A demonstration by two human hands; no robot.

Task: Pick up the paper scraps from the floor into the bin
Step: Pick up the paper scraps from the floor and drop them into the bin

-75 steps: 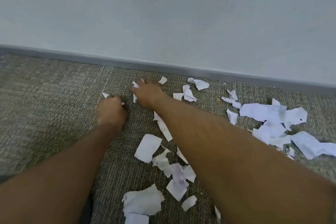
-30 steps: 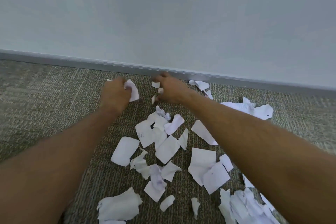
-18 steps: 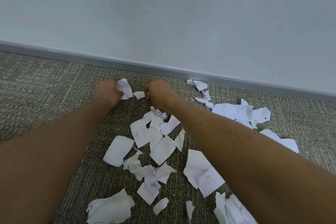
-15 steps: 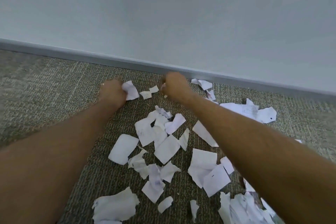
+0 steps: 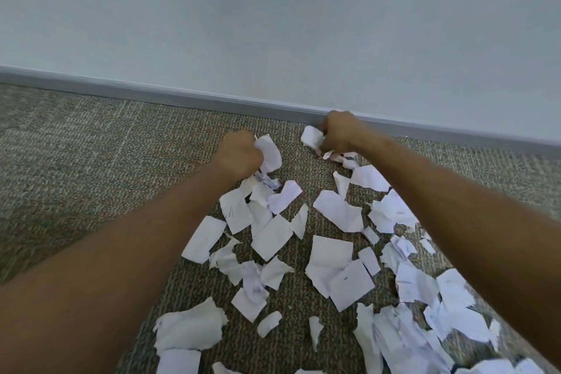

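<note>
Several torn white paper scraps (image 5: 274,240) lie scattered over the grey carpet between my forearms and to the right. My left hand (image 5: 239,153) is a closed fist with a white scrap (image 5: 268,152) sticking out of its right side. My right hand (image 5: 340,132) is closed near the skirting board, gripping a small crumpled scrap (image 5: 311,136). More small scraps (image 5: 346,159) lie just under that hand. No bin is in view.
A pale wall with a grey skirting board (image 5: 182,99) runs across just beyond my hands. Bare carpet (image 5: 76,167) stretches to the left. A dense heap of scraps (image 5: 425,328) fills the lower right corner.
My right hand has moved right and toward the skirting board and closed on a scrap. My left hand keeps its scrap. The view has shifted so the pile sits more to the right.
</note>
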